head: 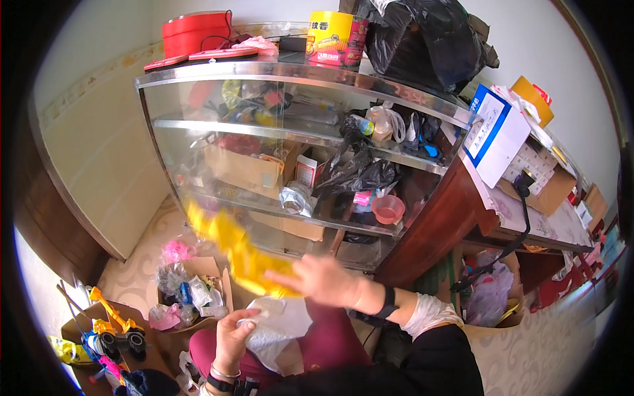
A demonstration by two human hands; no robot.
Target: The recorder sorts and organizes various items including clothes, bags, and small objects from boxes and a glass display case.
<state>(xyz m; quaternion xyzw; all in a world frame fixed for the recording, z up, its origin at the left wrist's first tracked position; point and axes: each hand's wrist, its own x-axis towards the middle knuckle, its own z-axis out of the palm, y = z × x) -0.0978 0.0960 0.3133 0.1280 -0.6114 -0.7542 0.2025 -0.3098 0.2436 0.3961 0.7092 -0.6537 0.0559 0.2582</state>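
Note:
My right hand (327, 282), blurred by motion, grips one end of a crumpled yellow plastic bag or wrapper (242, 252). The yellow piece stretches up and left in front of the glass cabinet (218, 173). Above my lap, my left hand (233, 331) pinches a thin white plastic bag (277, 326) between thumb and fingers. That white bag hangs down over my dark red trousers (337, 336). Left of my knees stands an open cardboard box (225, 292) with a clear plastic bag, small packets and a pink bundle in it.
A toy excavator truck (119, 326) sits on a cardboard box at lower left. Black plastic bags (356, 168) fill part of the cabinet's shelves. To the right, a cardboard box (510, 317) holds plastic bags beneath a cluttered table (540, 222). A black strap (520, 237) hangs off its edge.

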